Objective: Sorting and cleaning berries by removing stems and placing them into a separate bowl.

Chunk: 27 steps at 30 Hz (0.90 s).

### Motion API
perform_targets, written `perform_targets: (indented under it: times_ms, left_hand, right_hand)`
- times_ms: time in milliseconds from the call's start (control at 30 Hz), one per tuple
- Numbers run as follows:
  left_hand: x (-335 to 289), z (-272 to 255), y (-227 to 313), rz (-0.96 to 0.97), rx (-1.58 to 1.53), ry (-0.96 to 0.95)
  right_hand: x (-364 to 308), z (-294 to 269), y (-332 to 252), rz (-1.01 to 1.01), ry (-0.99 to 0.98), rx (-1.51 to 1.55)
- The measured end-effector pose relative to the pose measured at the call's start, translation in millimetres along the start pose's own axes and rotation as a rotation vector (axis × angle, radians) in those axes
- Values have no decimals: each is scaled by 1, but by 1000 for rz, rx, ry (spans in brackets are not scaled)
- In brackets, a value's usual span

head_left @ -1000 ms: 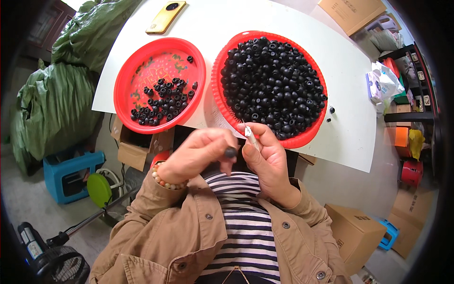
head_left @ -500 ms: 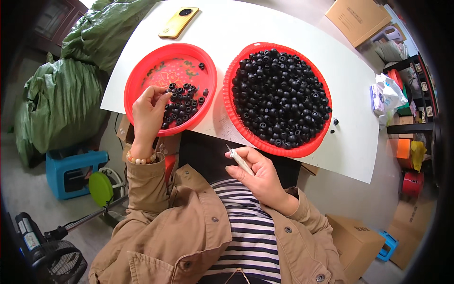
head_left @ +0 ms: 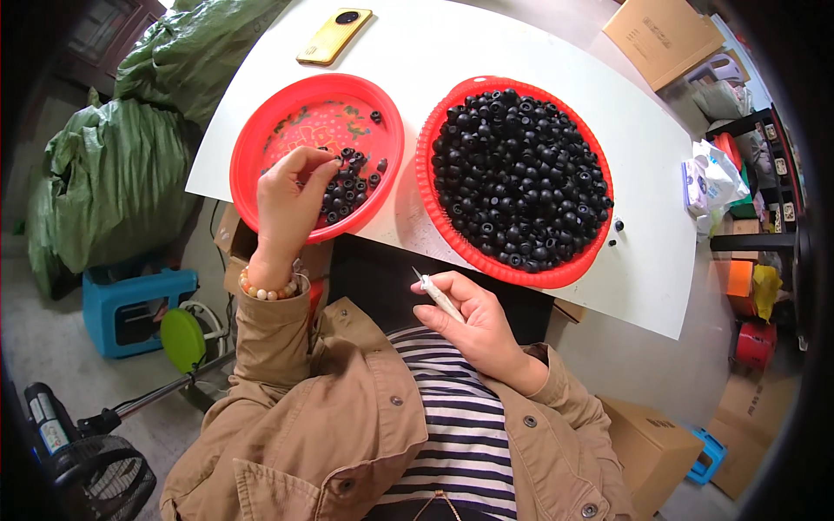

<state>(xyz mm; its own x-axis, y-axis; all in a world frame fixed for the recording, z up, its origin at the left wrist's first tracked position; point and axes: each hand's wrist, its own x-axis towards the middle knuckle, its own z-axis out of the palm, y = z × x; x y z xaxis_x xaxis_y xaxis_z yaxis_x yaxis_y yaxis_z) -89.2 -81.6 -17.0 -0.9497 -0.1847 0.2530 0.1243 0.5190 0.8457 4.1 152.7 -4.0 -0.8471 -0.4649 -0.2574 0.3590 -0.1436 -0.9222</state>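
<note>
Held knife [head_left: 444, 300] tight in right hand [head_left: 476, 323]. Couldn't tell grip of left hand [head_left: 291, 198] at black beads [head_left: 361, 186], likely light, hard, best pinched by sides.

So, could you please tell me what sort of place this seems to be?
Probably a small workshop or storeroom, perhaps at home: a white table holds a red basin heaped with small black parts, with bulky green sacks and a cardboard box nearby.

To your right, the upper carton [head_left: 665, 43] and lower carton [head_left: 651, 447] carry dark print too small to read. You cannot tell whether the motif in the red tray [head_left: 287, 130] is lettering.
</note>
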Motion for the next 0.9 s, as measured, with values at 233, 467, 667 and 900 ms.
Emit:
perform_targets:
  times_ms: [233, 467, 667, 900]
  left_hand:
    - [-3, 38, 66, 511, 109, -122]
    - [0, 61, 82, 616, 206, -461]
    - [8, 73, 89, 601, 485, -592]
    - [11, 76, 83, 639, 401, -598]
  right_hand:
    - [-6, -2, -2, -83, -105, -147]
    - [-6, -4, -3, -4, -24, -113]
    - [-7, -5, 6, -1, -51, -99]
    - [-10, -8, 6, 42, -77, -123]
